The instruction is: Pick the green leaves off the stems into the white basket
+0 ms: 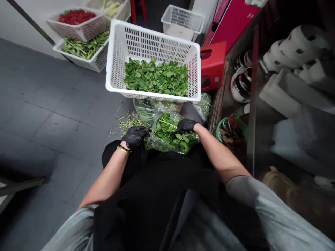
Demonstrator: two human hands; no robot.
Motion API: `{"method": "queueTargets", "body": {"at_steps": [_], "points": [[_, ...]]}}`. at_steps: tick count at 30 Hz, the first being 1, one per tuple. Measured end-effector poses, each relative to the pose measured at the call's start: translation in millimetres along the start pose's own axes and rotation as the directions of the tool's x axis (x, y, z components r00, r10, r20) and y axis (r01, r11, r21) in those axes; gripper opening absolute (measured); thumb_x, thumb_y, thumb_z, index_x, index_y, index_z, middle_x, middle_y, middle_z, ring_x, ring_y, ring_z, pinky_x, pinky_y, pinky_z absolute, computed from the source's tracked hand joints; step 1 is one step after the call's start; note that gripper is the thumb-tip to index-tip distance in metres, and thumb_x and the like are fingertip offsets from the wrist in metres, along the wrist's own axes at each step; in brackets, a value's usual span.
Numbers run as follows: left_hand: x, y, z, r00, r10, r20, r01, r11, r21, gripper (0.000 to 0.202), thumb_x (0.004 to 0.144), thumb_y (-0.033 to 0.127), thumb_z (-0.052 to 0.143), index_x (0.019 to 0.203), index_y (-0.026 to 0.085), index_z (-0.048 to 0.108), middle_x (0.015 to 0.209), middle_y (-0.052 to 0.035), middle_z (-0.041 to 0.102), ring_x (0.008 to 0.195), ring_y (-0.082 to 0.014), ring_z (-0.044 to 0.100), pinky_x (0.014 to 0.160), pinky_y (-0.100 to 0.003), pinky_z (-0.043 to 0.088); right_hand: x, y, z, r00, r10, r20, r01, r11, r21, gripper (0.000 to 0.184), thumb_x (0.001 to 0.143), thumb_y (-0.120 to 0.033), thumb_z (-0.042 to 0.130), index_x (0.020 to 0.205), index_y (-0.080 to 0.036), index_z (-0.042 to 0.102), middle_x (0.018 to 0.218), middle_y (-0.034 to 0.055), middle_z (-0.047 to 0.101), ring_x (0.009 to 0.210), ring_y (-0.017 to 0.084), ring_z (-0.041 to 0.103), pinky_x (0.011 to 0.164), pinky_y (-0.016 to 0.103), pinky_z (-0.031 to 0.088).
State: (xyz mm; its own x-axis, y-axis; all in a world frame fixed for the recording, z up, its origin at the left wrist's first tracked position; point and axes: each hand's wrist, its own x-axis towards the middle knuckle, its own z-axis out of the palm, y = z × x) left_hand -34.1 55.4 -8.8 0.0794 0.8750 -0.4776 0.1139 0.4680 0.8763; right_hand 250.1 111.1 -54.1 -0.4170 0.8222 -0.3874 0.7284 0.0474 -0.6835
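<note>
A clear plastic bag (160,144) of leafy greens (167,130) lies open in front of my lap. My right hand (186,125), in a black glove, reaches over the bag's right side with curled fingers closed on some of the greens. At the bag's left edge, my left hand (136,136), also black-gloved, has its fingers pressed together; what they hold, if anything, is hidden. Just beyond the bag, a white plastic basket (154,94) holds picked leaves (157,77). Loose thin stems (129,122) lie on the floor beside my left hand.
Back left, a basket of red chillies (76,17) sits above a basket of green vegetables (83,47). A red box-like object (218,66) stands behind the large basket's right side. A green-rimmed container (231,130) and metal shelving (251,104) are on the right.
</note>
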Motion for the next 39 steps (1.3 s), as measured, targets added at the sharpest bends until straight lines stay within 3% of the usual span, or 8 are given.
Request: {"method": "queueTargets", "body": {"at_steps": [6, 11, 14, 20, 24, 28, 33, 39], "points": [[-17, 3, 45.5, 0.995, 0.087, 0.047, -0.079, 0.986, -0.143, 0.043, 0.052, 0.043, 0.084, 0.082, 0.014, 0.076, 0.081, -0.0066, 0.074, 0.075, -0.0182, 0.064, 0.074, -0.031, 0.048, -14, -61, 20, 0.997, 0.071, -0.025, -0.039, 0.769, 0.638, 0.041, 0.065, -0.055, 0.071, 0.068, -0.018, 0.053, 0.047, -0.0029, 0.056, 0.038, 0.01, 0.049, 0.039, 0.021, 0.04], [-19, 8, 53.1, 0.969, 0.211, 0.127, -0.174, 0.952, -0.252, 0.04, 0.053, 0.038, 0.085, 0.084, 0.015, 0.074, 0.081, -0.004, 0.073, 0.077, -0.0173, 0.063, 0.08, -0.031, 0.048, -20, -109, 46, 0.983, 0.079, -0.166, 0.08, 0.628, 0.774, 0.045, 0.058, -0.053, 0.076, 0.069, -0.018, 0.05, 0.049, -0.0069, 0.055, 0.04, 0.009, 0.052, 0.039, 0.02, 0.041], [-24, 6, 41.4, 0.966, 0.181, 0.182, -0.136, 0.962, -0.238, 0.035, 0.056, 0.037, 0.083, 0.08, 0.014, 0.074, 0.074, -0.0045, 0.071, 0.07, -0.0165, 0.062, 0.072, -0.029, 0.048, -32, -112, 26, 0.99, 0.03, -0.138, 0.08, 0.685, 0.724, 0.041, 0.057, -0.047, 0.079, 0.067, -0.017, 0.053, 0.053, -0.0041, 0.059, 0.043, 0.009, 0.052, 0.039, 0.02, 0.041], [-41, 10, 25.9, 0.871, 0.143, 0.469, -0.015, 0.964, -0.266, 0.031, 0.07, 0.036, 0.074, 0.088, 0.01, 0.074, 0.069, -0.0088, 0.069, 0.059, -0.0165, 0.06, 0.057, -0.027, 0.046, -35, -91, -29, 0.909, 0.126, -0.396, 0.228, 0.646, 0.729, 0.035, 0.077, -0.05, 0.061, 0.081, -0.015, 0.063, 0.073, 0.0048, 0.069, 0.056, 0.011, 0.06, 0.047, 0.021, 0.045], [-40, 13, 29.0, 0.801, 0.146, 0.581, 0.002, 0.969, -0.247, 0.031, 0.075, 0.038, 0.068, 0.084, 0.01, 0.076, 0.064, -0.0099, 0.067, 0.055, -0.0176, 0.06, 0.056, -0.029, 0.046, -23, -102, -12, 0.974, -0.083, -0.21, 0.22, 0.547, 0.808, 0.041, 0.072, -0.052, 0.066, 0.094, -0.017, 0.067, 0.085, 0.0074, 0.072, 0.079, 0.018, 0.066, 0.061, 0.026, 0.052], [-34, 10, 29.4, 0.836, 0.185, 0.517, -0.065, 0.968, -0.241, 0.024, 0.073, 0.037, 0.068, 0.073, 0.014, 0.075, 0.072, -0.0109, 0.07, 0.066, -0.0207, 0.064, 0.068, -0.033, 0.049, -19, -105, 8, 0.96, -0.275, 0.058, 0.112, 0.563, 0.819, 0.046, 0.057, -0.042, 0.081, 0.091, -0.014, 0.068, 0.079, 0.005, 0.07, 0.071, 0.015, 0.064, 0.057, 0.023, 0.05], [-35, 7, 22.0, 0.854, 0.136, 0.502, 0.021, 0.955, -0.295, 0.029, 0.076, 0.036, 0.061, 0.069, 0.011, 0.073, 0.054, -0.0065, 0.06, 0.047, -0.0131, 0.052, 0.049, -0.025, 0.04, -29, -82, 3, 0.983, -0.14, 0.116, -0.006, 0.61, 0.793, 0.03, 0.052, -0.029, 0.082, 0.068, -0.012, 0.063, 0.054, -0.0028, 0.059, 0.045, 0.007, 0.049, 0.041, 0.019, 0.04], [-37, 18, 9.9, 0.774, 0.083, 0.628, 0.087, 0.968, -0.235, 0.028, 0.07, 0.034, 0.064, 0.062, 0.009, 0.071, 0.044, -0.005, 0.053, 0.037, -0.0088, 0.041, 0.039, -0.023, 0.026, -66, -83, -6, 0.962, 0.066, 0.263, -0.261, 0.489, 0.832, 0.02, 0.07, -0.03, 0.06, 0.058, -0.017, 0.05, 0.037, -0.0058, 0.038, 0.032, 0.007, 0.034, 0.032, 0.019, 0.03]]}}
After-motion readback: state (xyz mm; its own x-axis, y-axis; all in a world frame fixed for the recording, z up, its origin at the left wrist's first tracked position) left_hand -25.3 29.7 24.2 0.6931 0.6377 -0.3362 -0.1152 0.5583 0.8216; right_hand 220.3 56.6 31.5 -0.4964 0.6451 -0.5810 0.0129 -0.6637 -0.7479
